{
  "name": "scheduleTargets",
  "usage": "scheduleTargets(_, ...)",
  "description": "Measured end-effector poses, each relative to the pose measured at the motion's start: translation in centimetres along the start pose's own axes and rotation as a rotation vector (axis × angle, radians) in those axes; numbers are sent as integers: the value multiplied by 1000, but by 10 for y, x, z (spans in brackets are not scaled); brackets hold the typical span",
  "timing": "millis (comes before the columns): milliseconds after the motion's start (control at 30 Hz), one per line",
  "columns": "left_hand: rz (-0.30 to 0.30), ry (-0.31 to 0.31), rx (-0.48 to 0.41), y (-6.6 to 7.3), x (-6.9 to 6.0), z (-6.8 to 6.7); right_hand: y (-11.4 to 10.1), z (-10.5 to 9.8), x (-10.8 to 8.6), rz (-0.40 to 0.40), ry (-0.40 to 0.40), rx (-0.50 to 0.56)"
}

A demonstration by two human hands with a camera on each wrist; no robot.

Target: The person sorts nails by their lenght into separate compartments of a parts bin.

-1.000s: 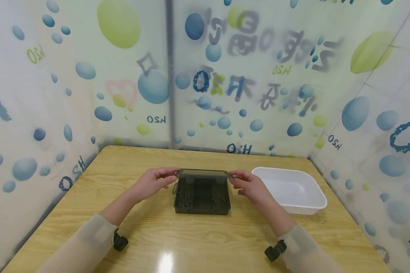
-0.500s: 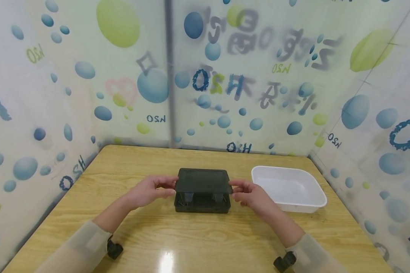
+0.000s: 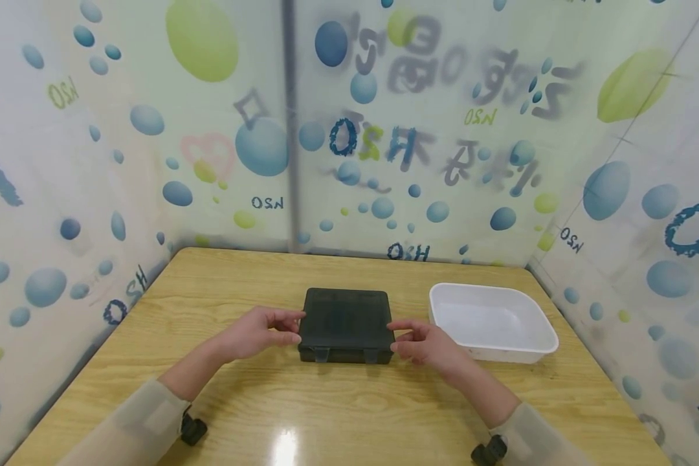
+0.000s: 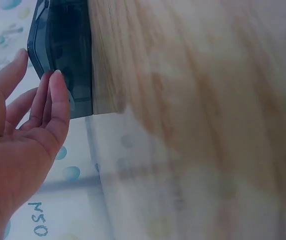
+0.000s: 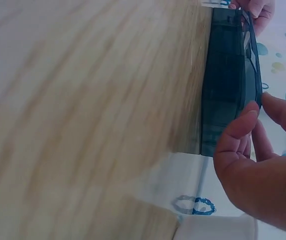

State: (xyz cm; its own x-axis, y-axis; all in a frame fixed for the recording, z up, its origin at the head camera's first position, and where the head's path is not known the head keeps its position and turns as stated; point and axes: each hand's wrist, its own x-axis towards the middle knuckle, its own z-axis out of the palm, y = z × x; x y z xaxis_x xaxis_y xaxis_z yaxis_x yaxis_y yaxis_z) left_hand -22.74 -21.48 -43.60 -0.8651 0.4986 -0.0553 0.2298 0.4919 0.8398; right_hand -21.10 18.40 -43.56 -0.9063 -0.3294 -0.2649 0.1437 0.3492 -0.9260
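A dark, see-through plastic storage box [image 3: 345, 323] lies in the middle of the table with its hinged lid [image 3: 346, 310] lowered over it. Two clips [image 3: 321, 355] hang at its front edge. My left hand [image 3: 256, 333] holds the lid's left side between thumb and fingers. On the opposite side, my right hand [image 3: 433, 346] holds the lid's right edge, thumb in front and fingers farther back. Both wrist views show fingertips at the lid's rim, with a narrow slant between lid and base [image 5: 223, 85]. The metal pins inside are now hidden by the lid.
A white plastic basin [image 3: 492, 317] stands to the right of the box, close behind my right hand. The wooden table [image 3: 326, 408] runs back to a patterned curtain [image 3: 233, 220], with more curtain at both sides.
The lid has swung down towards me from near upright until it covers the box and the pins. Both hands have come forward and down with it. The white basin stays put.
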Motion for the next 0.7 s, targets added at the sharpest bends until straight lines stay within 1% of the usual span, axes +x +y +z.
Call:
scheduleTargets(133, 5, -5, -26, -2, 1, 2, 0, 1, 1, 6, 3, -8)
scheduleTargets(300, -1, -19, -49, -5, 3, 5, 3, 1, 3, -4, -20, -14)
scheduleTargets(533, -44, 4, -76, -5, 3, 8, 5, 0, 6, -11, -30, -19)
scheduleTargets(700, -48, -4, -94, -4, 2, 9, 5, -1, 6, 0, -39, -18)
